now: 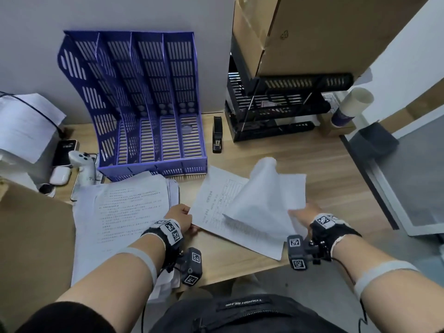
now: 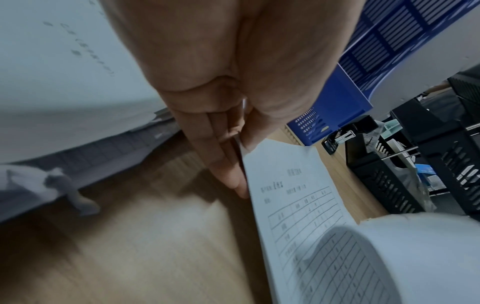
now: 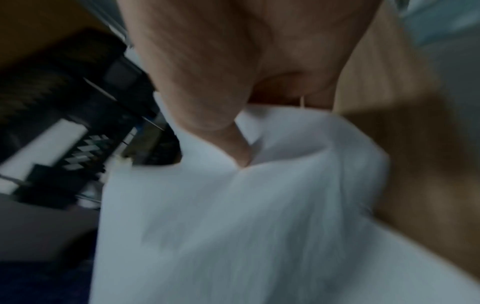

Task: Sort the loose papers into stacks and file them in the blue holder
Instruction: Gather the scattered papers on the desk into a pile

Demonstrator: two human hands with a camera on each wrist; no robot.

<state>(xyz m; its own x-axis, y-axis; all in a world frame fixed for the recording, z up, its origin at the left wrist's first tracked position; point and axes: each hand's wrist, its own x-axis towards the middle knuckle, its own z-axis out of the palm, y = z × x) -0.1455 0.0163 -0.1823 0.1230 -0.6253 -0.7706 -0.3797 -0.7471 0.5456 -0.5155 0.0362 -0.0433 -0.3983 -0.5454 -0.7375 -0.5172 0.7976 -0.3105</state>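
Observation:
The blue holder (image 1: 149, 111) stands against the wall at the back left, its slots without paper. A tall stack of printed papers (image 1: 125, 212) lies in front of it at the left. To the right lies a smaller pile topped by a table form (image 1: 213, 203). My left hand (image 1: 180, 216) pinches the left edge of that form (image 2: 293, 195) between thumb and fingers. My right hand (image 1: 304, 215) grips a bent white sheet (image 1: 259, 200) lifted off the pile; the sheet (image 3: 233, 216) curls upward, blurred in the right wrist view.
A black stapler (image 1: 217, 134) lies right of the holder. Black stacked trays (image 1: 276, 109) under cardboard boxes (image 1: 312, 32) fill the back right, with a paper cup (image 1: 348, 108) beside them. A phone, earbud case and controller (image 1: 81, 164) sit at the left. The desk's front edge is near my lap.

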